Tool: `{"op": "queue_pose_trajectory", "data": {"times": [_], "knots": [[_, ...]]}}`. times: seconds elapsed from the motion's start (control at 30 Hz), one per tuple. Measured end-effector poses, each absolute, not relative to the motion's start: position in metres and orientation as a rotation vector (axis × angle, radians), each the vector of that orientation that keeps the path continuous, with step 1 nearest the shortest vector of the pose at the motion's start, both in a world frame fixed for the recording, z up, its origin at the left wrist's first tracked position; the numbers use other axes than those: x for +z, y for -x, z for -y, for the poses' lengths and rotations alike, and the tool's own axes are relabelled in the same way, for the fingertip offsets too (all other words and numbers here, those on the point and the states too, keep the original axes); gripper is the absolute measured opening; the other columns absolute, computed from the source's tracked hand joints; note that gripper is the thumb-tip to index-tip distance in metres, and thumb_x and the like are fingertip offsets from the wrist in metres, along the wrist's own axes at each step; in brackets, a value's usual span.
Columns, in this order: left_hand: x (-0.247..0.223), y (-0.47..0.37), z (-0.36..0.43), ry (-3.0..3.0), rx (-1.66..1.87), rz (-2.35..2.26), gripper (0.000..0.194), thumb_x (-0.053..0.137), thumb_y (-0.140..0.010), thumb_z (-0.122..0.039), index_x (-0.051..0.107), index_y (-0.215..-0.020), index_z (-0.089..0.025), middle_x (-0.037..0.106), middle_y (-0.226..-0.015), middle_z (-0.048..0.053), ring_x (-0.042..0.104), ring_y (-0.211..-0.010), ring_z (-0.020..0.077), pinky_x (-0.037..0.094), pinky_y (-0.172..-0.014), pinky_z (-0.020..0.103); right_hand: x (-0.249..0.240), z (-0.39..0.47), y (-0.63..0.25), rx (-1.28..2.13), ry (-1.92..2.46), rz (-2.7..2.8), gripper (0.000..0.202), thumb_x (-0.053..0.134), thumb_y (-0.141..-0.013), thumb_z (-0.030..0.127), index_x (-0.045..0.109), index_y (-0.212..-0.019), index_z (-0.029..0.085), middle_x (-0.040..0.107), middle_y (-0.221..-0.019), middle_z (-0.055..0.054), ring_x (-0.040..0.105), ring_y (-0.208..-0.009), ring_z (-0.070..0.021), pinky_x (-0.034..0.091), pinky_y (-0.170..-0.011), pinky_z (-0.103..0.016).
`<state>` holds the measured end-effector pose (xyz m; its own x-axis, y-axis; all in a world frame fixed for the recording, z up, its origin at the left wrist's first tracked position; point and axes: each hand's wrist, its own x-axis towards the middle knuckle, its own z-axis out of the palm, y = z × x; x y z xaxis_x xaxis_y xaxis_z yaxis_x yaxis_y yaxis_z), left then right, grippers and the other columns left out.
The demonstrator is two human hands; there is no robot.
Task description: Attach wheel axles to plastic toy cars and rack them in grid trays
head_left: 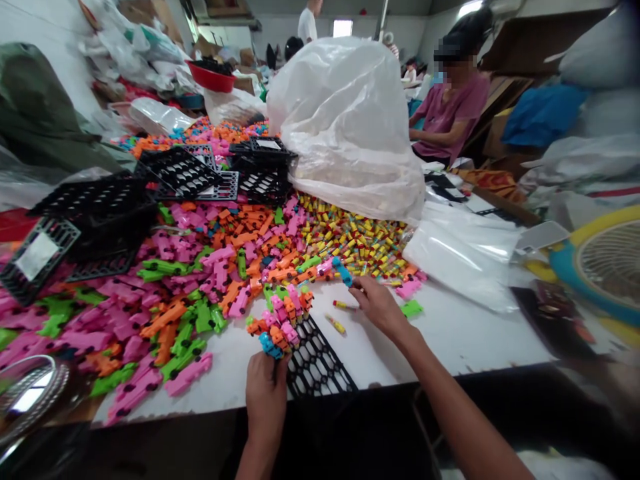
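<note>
A black grid tray (pixel 323 360) lies at the table's front edge, its far left part filled with small toy cars (pixel 283 317) in orange, pink, green and blue. My left hand (pixel 266 390) is closed on the tray's left edge, just below a blue toy car (pixel 271 345) standing in it. Pinched in the fingers of my right hand (pixel 380 307) is another blue toy car (pixel 343 272), held above the white tabletop, right of the tray. Two small yellow-and-red pieces, one of them a yellow tube (pixel 336 324), lie beneath my right hand.
Heaped pink, orange and green toy cars (pixel 125 293) cover the left side. Yellow tubes (pixel 355 233) pile up before a big plastic bag (pixel 350 127). Black trays (pixel 100 200) are stacked at left. A fan (pixel 605 260) stands right; a co-worker (pixel 453 100) sits behind.
</note>
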<state>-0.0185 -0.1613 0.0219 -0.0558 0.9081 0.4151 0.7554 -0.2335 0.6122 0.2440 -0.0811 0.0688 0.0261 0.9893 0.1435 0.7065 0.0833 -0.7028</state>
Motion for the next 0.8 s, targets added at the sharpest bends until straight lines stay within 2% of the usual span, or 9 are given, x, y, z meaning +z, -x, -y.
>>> {"op": "queue_pose_trajectory", "data": {"times": [0.07,0.17,0.33,0.43,0.6,0.7,0.8], "knots": [[0.023,0.018,0.163,-2.026,1.154,-1.831,0.022,0.05,-0.089,-0.039,0.06,-0.082,-0.021,0.057,-0.07,0.001,0.055,-0.072,0.0198,0.046,-0.062,0.032,0.067,0.095,-0.23,0.88,1.586,1.546,0.011,0.048,-0.089,0.03,0.053,-0.094,0.021,0.062,-0.073,0.001,0.063,-0.067,-0.0159,0.047,-0.066,-0.029],[0.023,0.016,0.163,-2.045,1.131,-1.85,0.021,0.049,-0.089,-0.038,0.059,-0.082,-0.021,0.056,-0.069,0.001,0.054,-0.072,0.0198,0.045,-0.061,0.031,0.056,0.111,-0.197,1.222,1.318,1.336,0.017,0.055,-0.085,0.035,0.048,-0.094,0.022,0.062,-0.072,0.003,0.063,-0.061,-0.0141,0.05,-0.062,-0.028],[0.022,0.017,0.163,-2.081,1.13,-1.838,0.017,0.05,-0.089,-0.035,0.059,-0.085,-0.022,0.058,-0.073,0.002,0.055,-0.074,0.0196,0.045,-0.063,0.031,0.034,0.123,-0.159,1.427,1.13,1.286,0.014,0.054,-0.085,0.032,0.049,-0.094,0.022,0.062,-0.065,0.003,0.06,-0.059,-0.0142,0.051,-0.061,-0.028],[0.02,0.018,0.163,-2.127,1.153,-1.828,0.016,0.05,-0.09,-0.034,0.06,-0.087,-0.022,0.06,-0.075,0.002,0.055,-0.075,0.0196,0.046,-0.065,0.031,0.026,0.123,-0.156,1.335,1.178,1.413,0.005,0.051,-0.087,0.028,0.05,-0.088,0.023,0.06,-0.064,0.003,0.058,-0.058,-0.0138,0.05,-0.06,-0.027],[0.018,0.019,0.16,-2.185,1.173,-1.799,0.015,0.05,-0.089,-0.032,0.061,-0.093,-0.021,0.059,-0.074,0.001,0.055,-0.074,0.0191,0.046,-0.064,0.03,0.026,0.121,-0.154,0.901,1.156,1.799,0.005,0.054,-0.085,0.022,0.057,-0.089,0.021,0.063,-0.089,-0.003,0.059,-0.082,-0.0172,0.049,-0.076,-0.029],[0.016,0.02,0.159,-2.176,1.18,-1.809,0.017,0.05,-0.089,-0.034,0.061,-0.09,-0.022,0.059,-0.074,0.001,0.055,-0.075,0.0195,0.047,-0.064,0.031,0.032,0.122,-0.153,0.859,1.148,1.875,0.007,0.054,-0.085,0.016,0.057,-0.088,0.021,0.063,-0.089,-0.003,0.058,-0.082,-0.0164,0.048,-0.075,-0.026],[0.015,0.022,0.162,-2.091,1.154,-1.858,0.02,0.05,-0.089,-0.038,0.061,-0.091,-0.023,0.06,-0.077,0.002,0.057,-0.077,0.0199,0.048,-0.066,0.032,0.041,0.117,-0.164,0.898,1.15,1.9,0.01,0.058,-0.084,0.017,0.059,-0.093,0.022,0.064,-0.088,0.0,0.059,-0.08,-0.0147,0.048,-0.073,-0.024]]}}
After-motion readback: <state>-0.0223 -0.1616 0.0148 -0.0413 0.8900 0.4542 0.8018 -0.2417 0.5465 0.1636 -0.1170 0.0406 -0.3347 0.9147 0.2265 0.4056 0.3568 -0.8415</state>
